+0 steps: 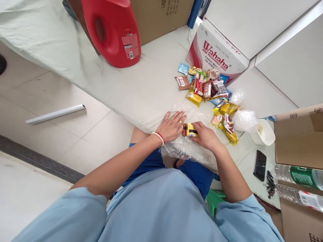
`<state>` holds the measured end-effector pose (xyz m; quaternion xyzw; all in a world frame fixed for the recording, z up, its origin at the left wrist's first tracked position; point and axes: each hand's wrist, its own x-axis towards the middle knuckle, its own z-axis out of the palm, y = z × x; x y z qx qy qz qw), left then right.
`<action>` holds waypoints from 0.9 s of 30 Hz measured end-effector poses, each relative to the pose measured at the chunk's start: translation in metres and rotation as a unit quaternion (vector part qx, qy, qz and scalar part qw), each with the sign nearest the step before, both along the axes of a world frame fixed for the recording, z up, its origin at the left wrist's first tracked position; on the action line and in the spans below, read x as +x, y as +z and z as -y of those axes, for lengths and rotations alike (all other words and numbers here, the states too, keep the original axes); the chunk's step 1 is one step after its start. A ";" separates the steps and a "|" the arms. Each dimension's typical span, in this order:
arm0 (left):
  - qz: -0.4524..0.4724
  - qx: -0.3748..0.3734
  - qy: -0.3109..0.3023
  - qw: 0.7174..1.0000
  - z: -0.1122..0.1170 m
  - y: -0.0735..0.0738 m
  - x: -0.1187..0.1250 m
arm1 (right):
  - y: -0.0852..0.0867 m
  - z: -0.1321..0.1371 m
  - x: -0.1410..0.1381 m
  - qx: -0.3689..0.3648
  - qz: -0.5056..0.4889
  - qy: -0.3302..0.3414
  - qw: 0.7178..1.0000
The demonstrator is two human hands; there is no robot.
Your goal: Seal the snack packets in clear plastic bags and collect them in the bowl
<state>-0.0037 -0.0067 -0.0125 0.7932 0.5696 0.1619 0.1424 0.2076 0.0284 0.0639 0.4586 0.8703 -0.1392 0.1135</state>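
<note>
A clear plastic bag (186,148) lies spread at the table's near edge, partly hanging over my lap. My left hand (173,127) rests flat on it, fingers stretched out, a beaded bracelet at the wrist. Its fingertips reach beside a small orange-brown packet (185,129). With bent fingers my right hand (206,136) grips a yellow snack packet (192,130) with a dark band, on top of the bag. Beyond both hands sits a pile of wrapped snacks (207,88) in several colours, and yellow-wrapped snacks (224,117) lie right of it.
Behind the snacks stands a Wahaha carton (214,50); a red jug (113,33) is at the back left. To the right are a white bowl (267,134), crumpled plastic (244,120), a phone (259,165), plastic bottles (295,174) and a cardboard box (297,144).
</note>
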 end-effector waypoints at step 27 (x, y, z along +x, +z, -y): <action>0.083 0.063 0.034 0.994 0.000 -0.015 -0.010 | -0.004 0.012 0.000 0.024 -0.024 -0.030 0.999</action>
